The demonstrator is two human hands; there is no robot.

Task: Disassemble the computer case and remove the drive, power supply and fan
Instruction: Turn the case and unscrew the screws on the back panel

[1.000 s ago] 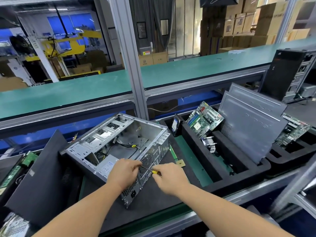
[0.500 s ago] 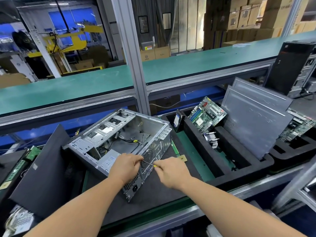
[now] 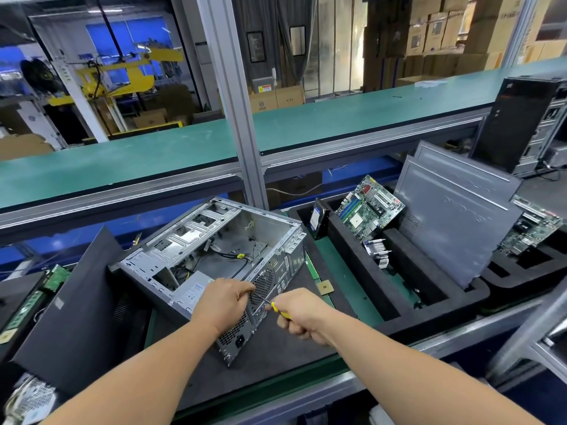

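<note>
The computer case [image 3: 214, 256] lies on its side on a dark mat near the front edge of the tabletop [image 3: 346, 280], its open side facing up and its perforated rear panel turned toward the person. Inside, the power supply [image 3: 191, 294] sits in the near left corner of the case, with black cables [image 3: 239, 265] running across the bare metal floor beside it.

The left hand [image 3: 222, 305] rests over the top rear edge of the case, fingers curled down onto the rear panel and gripping the edge. The right hand [image 3: 302, 314] is clenched around a yellow-handled screwdriver [image 3: 277, 308], whose thin shaft points left to the rear panel just beside the left hand.

A black side panel [image 3: 73, 305] leans at the left of the case. To the right, black foam trays [image 3: 399, 289] hold a green motherboard [image 3: 369, 208], a hard drive [image 3: 317, 217] standing on edge, and grey metal panels [image 3: 454, 219] leaning upright. A small square chip [image 3: 325, 286] lies on the mat just right of the case.
</note>
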